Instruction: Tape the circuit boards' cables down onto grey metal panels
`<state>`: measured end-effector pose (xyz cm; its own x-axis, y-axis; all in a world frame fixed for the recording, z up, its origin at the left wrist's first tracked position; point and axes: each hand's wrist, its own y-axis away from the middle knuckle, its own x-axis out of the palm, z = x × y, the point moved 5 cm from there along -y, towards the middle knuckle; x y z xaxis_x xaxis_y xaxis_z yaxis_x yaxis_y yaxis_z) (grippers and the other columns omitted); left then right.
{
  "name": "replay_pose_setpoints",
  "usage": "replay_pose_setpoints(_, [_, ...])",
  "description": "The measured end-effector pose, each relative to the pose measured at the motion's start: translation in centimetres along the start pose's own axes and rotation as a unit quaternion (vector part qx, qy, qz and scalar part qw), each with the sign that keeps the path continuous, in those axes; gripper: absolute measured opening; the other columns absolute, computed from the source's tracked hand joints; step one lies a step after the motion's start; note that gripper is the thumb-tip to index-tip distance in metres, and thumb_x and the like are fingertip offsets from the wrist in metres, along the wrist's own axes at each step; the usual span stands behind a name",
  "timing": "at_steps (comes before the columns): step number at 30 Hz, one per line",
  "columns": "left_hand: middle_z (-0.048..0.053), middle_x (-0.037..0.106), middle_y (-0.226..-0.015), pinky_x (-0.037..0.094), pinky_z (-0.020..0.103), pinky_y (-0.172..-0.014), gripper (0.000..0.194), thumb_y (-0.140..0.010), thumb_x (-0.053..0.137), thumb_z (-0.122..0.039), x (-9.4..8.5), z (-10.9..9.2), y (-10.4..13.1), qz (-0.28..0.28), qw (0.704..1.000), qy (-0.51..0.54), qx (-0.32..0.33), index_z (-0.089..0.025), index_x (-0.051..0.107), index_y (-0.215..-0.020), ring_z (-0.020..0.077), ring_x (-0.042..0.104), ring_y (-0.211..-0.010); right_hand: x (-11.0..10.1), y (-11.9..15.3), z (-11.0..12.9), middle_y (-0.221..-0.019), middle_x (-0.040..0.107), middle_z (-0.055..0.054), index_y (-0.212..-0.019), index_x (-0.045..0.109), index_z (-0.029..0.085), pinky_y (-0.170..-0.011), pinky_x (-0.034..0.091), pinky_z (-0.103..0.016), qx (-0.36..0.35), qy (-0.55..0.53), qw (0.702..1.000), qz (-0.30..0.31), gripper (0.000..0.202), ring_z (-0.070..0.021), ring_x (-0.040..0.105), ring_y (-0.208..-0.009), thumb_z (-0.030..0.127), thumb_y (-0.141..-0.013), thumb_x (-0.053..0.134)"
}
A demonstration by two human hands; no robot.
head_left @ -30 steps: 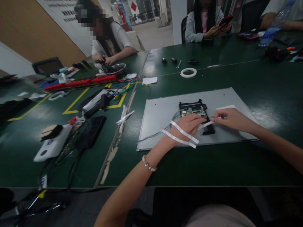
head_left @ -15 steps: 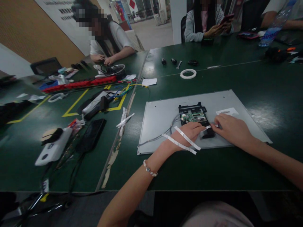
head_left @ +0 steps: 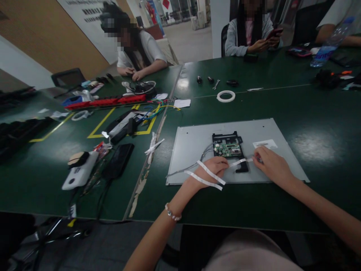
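A white tape strip (head_left: 238,163) is stretched between my two hands, over the lower part of a black bracket (head_left: 241,168). My left hand (head_left: 212,169) pinches its left end, and two more white strips (head_left: 210,172) cling across the back of that hand. At the strip's right end, my right hand (head_left: 267,160) is closed on it. The bracket carries a green circuit board (head_left: 228,149) and lies on a light grey panel (head_left: 191,145). Grey cables (head_left: 197,162) run from the board to the panel's left edge. A white label (head_left: 265,144) is beside my right hand.
Beyond the panel lie a white tape roll (head_left: 226,96) and a small wrench (head_left: 216,84). At left are a black phone-like device (head_left: 117,161), a white device (head_left: 80,175) and red strips (head_left: 105,101). Two people sit across the green table (head_left: 197,207).
My hands have moved apart, and a longer stretch of the white strip now shows between them. More of the black bracket is uncovered. The camera view has shifted slightly.
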<state>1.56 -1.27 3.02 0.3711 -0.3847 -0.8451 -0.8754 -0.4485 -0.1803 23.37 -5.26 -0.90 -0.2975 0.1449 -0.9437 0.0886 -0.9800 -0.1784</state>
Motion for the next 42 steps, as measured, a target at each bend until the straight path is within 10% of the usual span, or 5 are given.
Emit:
replay_pose_setpoints(10, [0.008,0.064,-0.100,0.051,0.031,-0.081,0.021,-0.084,0.044,-0.008,-1.1,-1.5,-1.0,0.062,0.996,-0.051,-0.037,-0.013,0.063,-0.093,0.0162,0.063,-0.089,-1.5,5.3,-1.5,-0.099,0.057,-0.007,-0.110,0.055,0.019,-0.075,0.048,-0.028,0.067,-0.111,0.985,-0.112,0.025,-0.0154,0.057,-0.083,0.029,-0.090,0.044])
replay_pose_setpoints(26, [0.005,0.063,-0.087,0.050,0.028,-0.075,0.016,-0.085,0.048,-0.011,0.0,-2.4,-0.5,0.077,0.997,0.021,-0.021,-0.012,0.064,-0.087,0.0133,0.060,-0.080,-1.4,4.9,-4.2,-0.100,0.065,-0.005,-0.100,0.065,0.018,-0.069,0.051,-0.028,0.141,-0.198,0.958,-0.150,0.026,-0.0147,0.062,-0.076,0.035,-0.085,0.052])
replay_pose_setpoints(32, [0.005,0.063,-0.087,0.050,0.030,-0.077,0.018,-0.086,0.045,-0.011,0.5,-3.7,-1.2,0.030,0.997,-0.041,-0.065,-0.013,0.063,-0.086,0.0150,0.060,-0.083,-3.1,5.5,-1.3,-0.091,0.065,-0.005,-0.099,0.064,0.017,-0.068,0.050,-0.028,0.141,-0.311,0.926,-0.159,0.029,-0.0157,0.062,-0.078,0.041,-0.087,0.052])
replay_pose_setpoints(42, [0.008,0.062,-0.086,0.048,0.032,-0.077,0.015,-0.085,0.049,-0.016,1.6,-4.5,-2.7,0.011,0.986,-0.155,-0.068,-0.014,0.063,-0.083,0.0197,0.059,-0.085,-1.9,5.7,8.6,-0.088,0.065,-0.003,-0.112,0.056,0.021,-0.067,0.048,-0.025,0.126,-0.500,0.856,0.002,0.036,-0.0156,0.061,-0.080,0.040,-0.083,0.062])
